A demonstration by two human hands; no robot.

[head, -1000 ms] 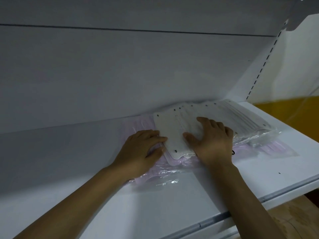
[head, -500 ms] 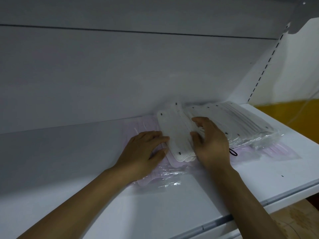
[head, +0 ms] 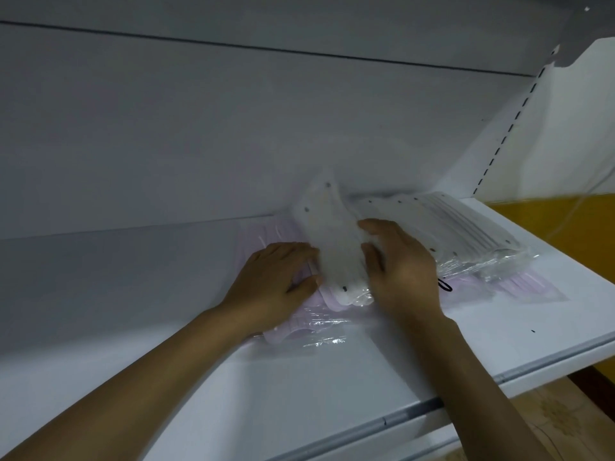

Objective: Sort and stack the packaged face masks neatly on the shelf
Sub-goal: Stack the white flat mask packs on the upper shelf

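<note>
A white packaged face mask [head: 329, 247] stands tilted up on the shelf [head: 332, 387], its far edge lifted toward the back wall. My right hand [head: 399, 267] grips its right side with curled fingers. My left hand [head: 276, 284] rests flat against its left edge, fingers straight, on pink packaged masks [head: 306, 324] lying underneath. A fanned stack of white packaged masks [head: 466, 231] lies to the right, partly behind my right hand.
More pink packs [head: 539, 287] stick out under the white stack. The grey back wall [head: 233, 134] is close behind. A slotted upright [head: 509, 128] and an orange surface [head: 559, 221] are at the right. The shelf's front lip [head: 409, 414] runs below my arms.
The white pack went from lying flat under both hands to tilted up and turned, its far edge raised. My right hand curled round its side; my left hand stayed beside it.
</note>
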